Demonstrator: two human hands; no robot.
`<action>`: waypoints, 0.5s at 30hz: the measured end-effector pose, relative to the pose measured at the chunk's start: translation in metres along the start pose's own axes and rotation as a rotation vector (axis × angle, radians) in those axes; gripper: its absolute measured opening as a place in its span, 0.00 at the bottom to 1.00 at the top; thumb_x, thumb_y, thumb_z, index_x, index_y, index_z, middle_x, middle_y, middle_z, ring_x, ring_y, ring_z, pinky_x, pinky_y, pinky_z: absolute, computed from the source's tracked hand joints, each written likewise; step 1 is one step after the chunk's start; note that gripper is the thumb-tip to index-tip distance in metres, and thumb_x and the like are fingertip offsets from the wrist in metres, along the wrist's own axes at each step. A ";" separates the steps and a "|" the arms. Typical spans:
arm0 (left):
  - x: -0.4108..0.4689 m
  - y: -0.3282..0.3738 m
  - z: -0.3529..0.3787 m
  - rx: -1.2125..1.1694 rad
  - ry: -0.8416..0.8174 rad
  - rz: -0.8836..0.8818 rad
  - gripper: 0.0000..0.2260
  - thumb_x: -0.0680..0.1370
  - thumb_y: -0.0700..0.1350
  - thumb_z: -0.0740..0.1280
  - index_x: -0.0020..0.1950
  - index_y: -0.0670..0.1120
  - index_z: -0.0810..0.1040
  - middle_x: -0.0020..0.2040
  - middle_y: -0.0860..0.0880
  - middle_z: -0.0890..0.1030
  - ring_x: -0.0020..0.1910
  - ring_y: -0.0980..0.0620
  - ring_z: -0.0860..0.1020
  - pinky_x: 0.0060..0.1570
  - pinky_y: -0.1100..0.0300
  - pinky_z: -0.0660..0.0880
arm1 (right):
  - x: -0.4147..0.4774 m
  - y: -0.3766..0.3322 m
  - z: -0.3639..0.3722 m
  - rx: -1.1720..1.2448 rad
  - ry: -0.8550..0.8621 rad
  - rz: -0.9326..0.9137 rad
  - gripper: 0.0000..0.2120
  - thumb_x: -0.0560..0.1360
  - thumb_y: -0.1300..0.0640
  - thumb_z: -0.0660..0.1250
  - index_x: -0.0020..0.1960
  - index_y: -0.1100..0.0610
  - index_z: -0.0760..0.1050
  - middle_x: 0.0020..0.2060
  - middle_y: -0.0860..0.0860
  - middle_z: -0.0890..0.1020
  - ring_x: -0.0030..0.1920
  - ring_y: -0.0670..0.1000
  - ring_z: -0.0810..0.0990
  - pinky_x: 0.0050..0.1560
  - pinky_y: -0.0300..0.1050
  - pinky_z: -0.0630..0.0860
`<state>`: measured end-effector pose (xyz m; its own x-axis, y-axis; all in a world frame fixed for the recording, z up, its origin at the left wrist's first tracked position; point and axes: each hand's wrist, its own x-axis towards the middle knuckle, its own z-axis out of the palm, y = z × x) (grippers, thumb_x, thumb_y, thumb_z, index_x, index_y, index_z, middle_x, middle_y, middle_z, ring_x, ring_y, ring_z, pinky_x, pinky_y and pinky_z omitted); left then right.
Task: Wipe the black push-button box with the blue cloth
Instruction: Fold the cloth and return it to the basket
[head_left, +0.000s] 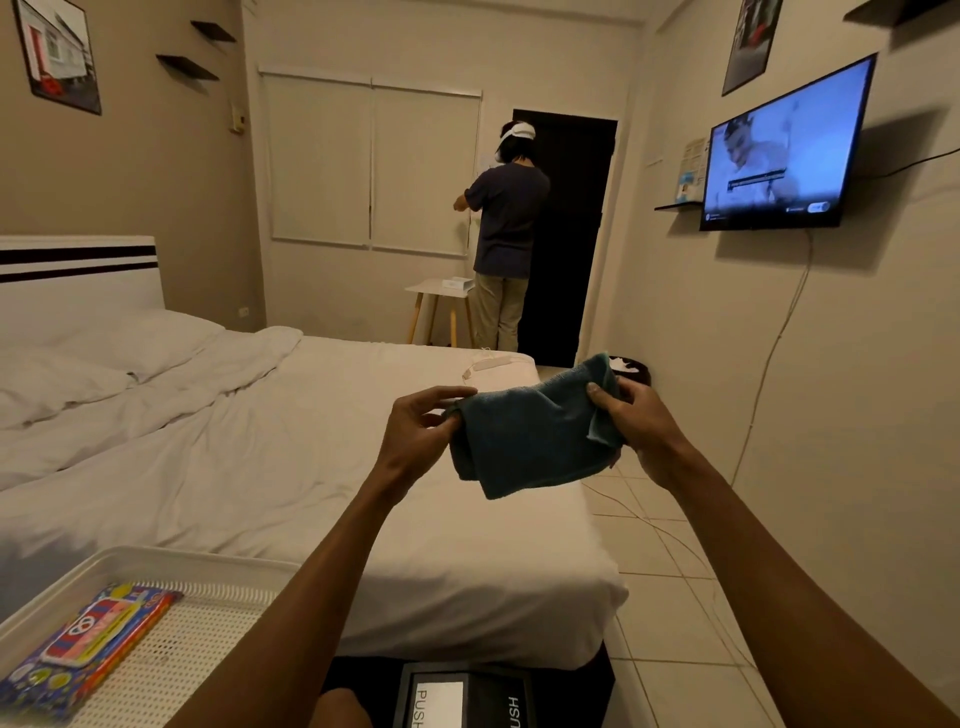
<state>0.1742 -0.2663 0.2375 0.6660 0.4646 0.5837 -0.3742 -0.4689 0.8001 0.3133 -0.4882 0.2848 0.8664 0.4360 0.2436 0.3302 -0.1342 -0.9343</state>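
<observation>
- The cloth (535, 431) is held up in the air between both hands, out over the foot of the bed (311, 467).
- Its left edge is pinched by the left hand (421, 431), thumb and fingertips closed on the fabric.
- Its right upper corner is gripped by the right hand (631, 415), fingers curled shut around a bunched fold.
- The cloth is seen as a soft, nappy, blue-green square, folded over and sagging in the middle, lower edge hanging free.
- The box (462, 696) is found well below the hands at the bottom edge, close to the person: black, hard-edged, a white panel on top, "PUSH" printed on it twice. It is not touched by cloth or hand.
- A white perforated plastic tray (218, 623) is spotted at lower left on the bed, a bright printed packet (88, 649) lying in it.
- The bed is covered in rumpled white sheeting, with pillows (130, 343) against a white headboard striped in black.
- Pale glossy floor tiles (670, 597) are crossed by thin white cables.
- A lit TV (784, 150) is mounted on the right wall.
- Far off, a second person (506, 228) is seen from behind, beside closed white blinds and a dark doorway, a small wooden-legged table (439, 306) nearby.
</observation>
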 end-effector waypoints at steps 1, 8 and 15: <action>0.000 0.001 -0.001 -0.003 -0.020 -0.006 0.12 0.79 0.38 0.67 0.62 0.45 0.81 0.58 0.48 0.83 0.54 0.57 0.80 0.47 0.71 0.78 | 0.000 -0.001 0.001 0.005 0.005 0.001 0.22 0.80 0.51 0.65 0.70 0.60 0.71 0.62 0.57 0.79 0.62 0.59 0.78 0.59 0.53 0.78; -0.001 0.000 -0.003 -0.247 -0.093 -0.172 0.12 0.80 0.43 0.65 0.62 0.46 0.81 0.57 0.48 0.84 0.57 0.50 0.82 0.54 0.56 0.81 | 0.002 -0.004 0.010 0.008 0.043 -0.009 0.19 0.80 0.53 0.64 0.68 0.60 0.72 0.58 0.53 0.78 0.57 0.54 0.77 0.58 0.50 0.76; 0.000 0.012 -0.007 -0.519 0.075 -0.253 0.10 0.82 0.42 0.61 0.56 0.50 0.81 0.54 0.50 0.83 0.56 0.48 0.80 0.52 0.52 0.80 | 0.006 -0.002 0.011 0.106 0.102 0.080 0.17 0.79 0.55 0.67 0.64 0.63 0.75 0.52 0.54 0.80 0.51 0.54 0.78 0.48 0.46 0.78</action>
<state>0.1654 -0.2663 0.2481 0.7351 0.5753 0.3587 -0.4896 0.0844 0.8679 0.3139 -0.4754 0.2858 0.9234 0.3346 0.1878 0.2223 -0.0679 -0.9726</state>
